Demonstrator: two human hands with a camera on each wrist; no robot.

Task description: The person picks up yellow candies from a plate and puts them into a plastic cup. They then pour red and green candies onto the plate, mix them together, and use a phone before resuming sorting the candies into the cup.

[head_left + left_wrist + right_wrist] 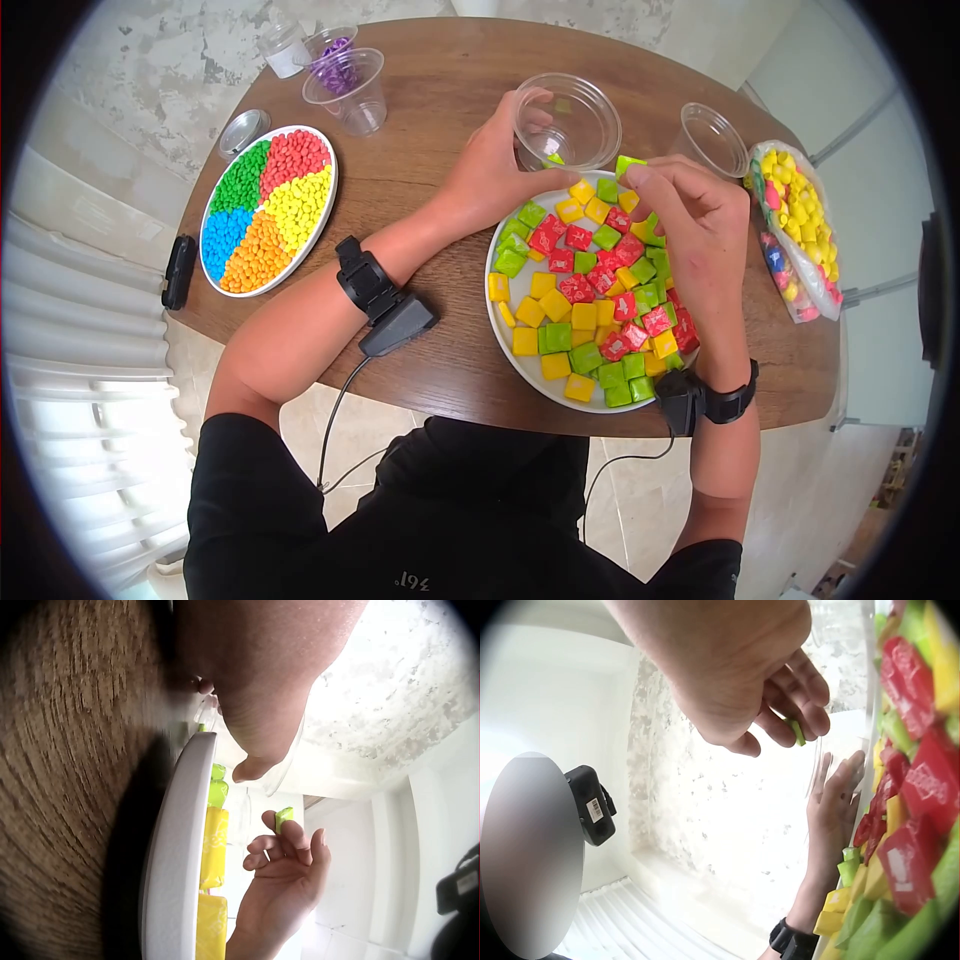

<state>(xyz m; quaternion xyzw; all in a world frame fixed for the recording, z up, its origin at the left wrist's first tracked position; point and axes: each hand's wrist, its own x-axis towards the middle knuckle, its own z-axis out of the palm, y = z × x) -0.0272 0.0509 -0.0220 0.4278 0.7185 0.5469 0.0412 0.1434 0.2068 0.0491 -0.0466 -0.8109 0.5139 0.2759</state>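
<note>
In the head view a clear plastic cup (568,122) stands just beyond the white plate (515,362) of wrapped red, green and yellow candies. My left hand (492,175) grips the cup from its left side, the thumb near the plate's far edge. Some green shows low inside the cup. My right hand (700,215) is over the plate's right part, just right of the cup, and holds a green candy (628,165) at its fingertips. The left wrist view also shows this green candy (283,818) between the right hand's fingers.
A plate of small candies sorted by colour (265,212) lies at the left, with clear cups (362,107) behind it. Another clear cup (712,141) and a bag of candies (797,225) are at the right. A black object (178,272) sits at the left edge.
</note>
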